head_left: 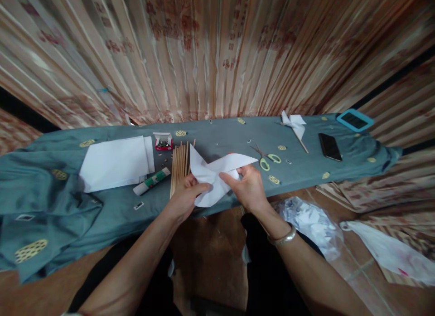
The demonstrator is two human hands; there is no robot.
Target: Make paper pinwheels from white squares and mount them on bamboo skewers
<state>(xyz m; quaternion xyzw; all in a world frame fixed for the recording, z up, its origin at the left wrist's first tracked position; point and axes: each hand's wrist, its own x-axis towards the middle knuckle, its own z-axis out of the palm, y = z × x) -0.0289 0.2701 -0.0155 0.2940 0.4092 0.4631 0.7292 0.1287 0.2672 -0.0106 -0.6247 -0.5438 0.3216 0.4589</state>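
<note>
A white paper pinwheel (pixel 217 171) with curled blades is held up over the table's near edge. My left hand (pixel 186 192) grips its left side, thumb pressed on the paper. At its right, my right hand (pixel 249 184) pinches the paper between thumb and fingers. Just left of the pinwheel lies a row of thin wooden sticks (pixel 178 164), partly behind my left hand. Green-handled scissors (pixel 267 158) rest with blades partly open, a little beyond my right hand.
On the left are a stack of white paper (pixel 113 164), a glue stick (pixel 152 182) and a red box of small metal pieces (pixel 163 142). To the right lie a pinwheel on a stick (pixel 295 124), a phone (pixel 330 147) and a blue-framed device (pixel 355 120). A bag of paper scraps (pixel 309 223) sits on the floor.
</note>
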